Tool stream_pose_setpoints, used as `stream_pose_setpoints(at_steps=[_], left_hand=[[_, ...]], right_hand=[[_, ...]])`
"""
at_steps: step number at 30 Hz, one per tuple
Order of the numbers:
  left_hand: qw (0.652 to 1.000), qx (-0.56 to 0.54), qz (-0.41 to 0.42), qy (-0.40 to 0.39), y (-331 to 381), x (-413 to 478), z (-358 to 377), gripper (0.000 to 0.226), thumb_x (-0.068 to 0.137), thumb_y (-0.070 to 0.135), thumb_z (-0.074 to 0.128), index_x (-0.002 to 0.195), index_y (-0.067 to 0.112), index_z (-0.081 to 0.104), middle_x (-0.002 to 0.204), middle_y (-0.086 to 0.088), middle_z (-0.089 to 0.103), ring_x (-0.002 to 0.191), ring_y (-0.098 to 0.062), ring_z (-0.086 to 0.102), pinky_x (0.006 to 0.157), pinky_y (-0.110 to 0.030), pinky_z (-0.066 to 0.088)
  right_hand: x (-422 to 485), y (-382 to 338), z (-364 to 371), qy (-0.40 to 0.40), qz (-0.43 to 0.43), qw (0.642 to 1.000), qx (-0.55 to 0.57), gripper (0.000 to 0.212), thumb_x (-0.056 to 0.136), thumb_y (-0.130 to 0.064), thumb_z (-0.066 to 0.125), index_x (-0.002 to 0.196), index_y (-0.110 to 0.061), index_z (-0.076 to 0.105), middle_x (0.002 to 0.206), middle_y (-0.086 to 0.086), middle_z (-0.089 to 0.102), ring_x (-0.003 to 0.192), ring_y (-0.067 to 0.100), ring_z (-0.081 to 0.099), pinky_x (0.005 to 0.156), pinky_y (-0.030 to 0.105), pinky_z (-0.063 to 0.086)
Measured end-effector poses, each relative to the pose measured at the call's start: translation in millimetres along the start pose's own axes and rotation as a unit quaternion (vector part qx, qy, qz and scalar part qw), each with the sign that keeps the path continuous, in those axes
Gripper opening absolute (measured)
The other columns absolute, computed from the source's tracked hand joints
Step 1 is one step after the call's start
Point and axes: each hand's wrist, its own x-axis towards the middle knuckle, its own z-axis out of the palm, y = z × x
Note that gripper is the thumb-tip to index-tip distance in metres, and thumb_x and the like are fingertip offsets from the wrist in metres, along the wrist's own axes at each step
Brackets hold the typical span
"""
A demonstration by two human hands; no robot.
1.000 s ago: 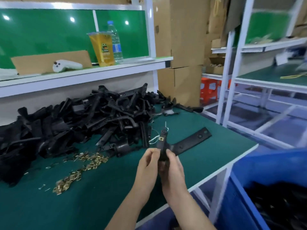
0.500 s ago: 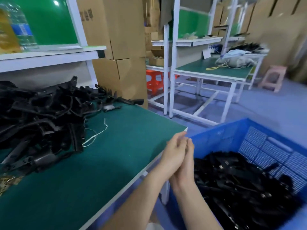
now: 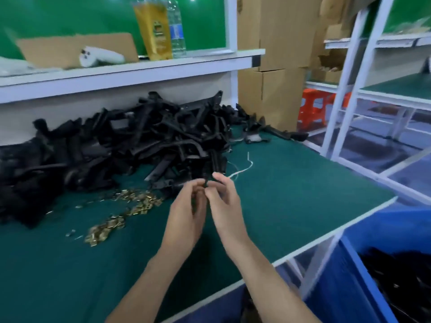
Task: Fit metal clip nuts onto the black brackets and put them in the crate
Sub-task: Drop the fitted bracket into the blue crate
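Hovering over green mat [image 3: 291,194] at bracket pile [image 3: 140,141] edge: left hand [image 3: 184,217], right hand [image 3: 225,206] (grips unclear).

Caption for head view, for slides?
Left hand and right hand close together at the edge of the black bracket pile; clip nuts alongside, blue crate at right.

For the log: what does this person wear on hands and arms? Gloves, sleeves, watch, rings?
Nothing that shows. The left hand and right hand are ungloved; the left forearm and right forearm are bare to the frame's edge, no sleeve in view. No watch or ring is visible, though blur could hide a thin one.
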Motion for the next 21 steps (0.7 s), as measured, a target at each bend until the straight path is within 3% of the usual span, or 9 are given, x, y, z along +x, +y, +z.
stream_pose_setpoints(at_steps=[2, 4, 6, 9, 13, 18, 21], left_hand=[[0.976, 0.208, 0.012, 0.066, -33.0, -6.2, -42.9, 0.026, 0.101, 0.017, 0.058, 0.125, 0.023, 0.065, 0.122, 0.001, 0.065, 0.115, -0.019, 0.058, 0.096, -0.031, 0.047], [0.912, 0.397, 0.003, 0.099, -62.3, -10.7, -80.2, 0.045, 0.097, 0.031, 0.063, 0.136, 0.012, 0.056, 0.13, -0.012, 0.06, 0.123, -0.035, 0.051, 0.106, -0.05, 0.04], [0.876, 0.468, -0.063, 0.099, -80.9, -10.4, -111.3, 0.065, 0.094, 0.052, 0.059, 0.144, 0.01, 0.049, 0.142, -0.02, 0.051, 0.137, -0.042, 0.039, 0.117, -0.06, 0.024], [0.863, 0.473, -0.166, 0.072, -98.0, -3.0, -140.3, 0.09, 0.087, 0.078, 0.036, 0.157, 0.02, 0.027, 0.161, -0.018, 0.028, 0.151, -0.041, 0.016, 0.122, -0.058, 0.009], [0.89, 0.428, -0.153, 0.036, -107.1, 9.0, -146.8, 0.099, 0.081, 0.086, 0.022, 0.159, 0.025, 0.022, 0.163, -0.011, 0.026, 0.152, -0.032, 0.017, 0.125, -0.048, 0.014], [0.919, 0.385, -0.081, -0.011, -111.7, 29.9, -147.2, 0.075, 0.092, 0.072, 0.043, 0.155, 0.033, 0.032, 0.158, 0.004, 0.037, 0.145, -0.022, 0.03, 0.117, -0.04, 0.029], [0.925, 0.377, -0.046, -0.001, -115.4, 36.2, -147.2, 0.054, 0.096, 0.058, 0.052, 0.143, 0.032, 0.052, 0.146, 0.008, 0.05, 0.135, -0.018, 0.04, 0.111, -0.037, 0.035]], right_hand=[[3.8, 7.9, 37.2, -0.057, -0.013, 0.996, -0.07, 0.037, 0.1, -0.027, 0.055, 0.134, -0.039, 0.048, 0.134, -0.01, 0.055, 0.128, 0.014, 0.051, 0.108, 0.043, 0.044], [4.0, 11.4, 63.7, -0.092, -0.037, 0.984, -0.146, 0.041, 0.099, -0.032, 0.054, 0.138, -0.04, 0.043, 0.131, -0.02, 0.046, 0.127, 0.006, 0.044, 0.104, 0.03, 0.041], [8.2, 16.7, 77.8, -0.099, -0.076, 0.951, -0.283, 0.046, 0.099, -0.035, 0.055, 0.142, -0.036, 0.04, 0.139, -0.012, 0.042, 0.132, 0.013, 0.037, 0.108, 0.034, 0.038], [18.1, 18.8, 96.9, -0.067, -0.104, 0.886, -0.446, 0.052, 0.101, -0.035, 0.053, 0.15, -0.027, 0.035, 0.158, 0.005, 0.029, 0.148, 0.028, 0.022, 0.123, 0.046, 0.021], [40.3, 26.8, 107.6, -0.066, -0.11, 0.843, -0.522, 0.056, 0.103, -0.037, 0.049, 0.154, -0.023, 0.03, 0.164, 0.013, 0.014, 0.153, 0.037, 0.01, 0.125, 0.055, 0.009], [54.4, 35.8, 112.6, -0.049, -0.115, 0.821, -0.556, 0.051, 0.102, -0.037, 0.048, 0.15, -0.023, 0.039, 0.156, 0.011, 0.03, 0.133, 0.035, 0.044, 0.117, 0.049, 0.028], [56.5, 37.6, 111.9, -0.057, -0.137, 0.832, -0.534, 0.048, 0.101, -0.036, 0.052, 0.147, -0.025, 0.044, 0.144, 0.006, 0.037, 0.119, 0.028, 0.05, 0.103, 0.041, 0.039]])
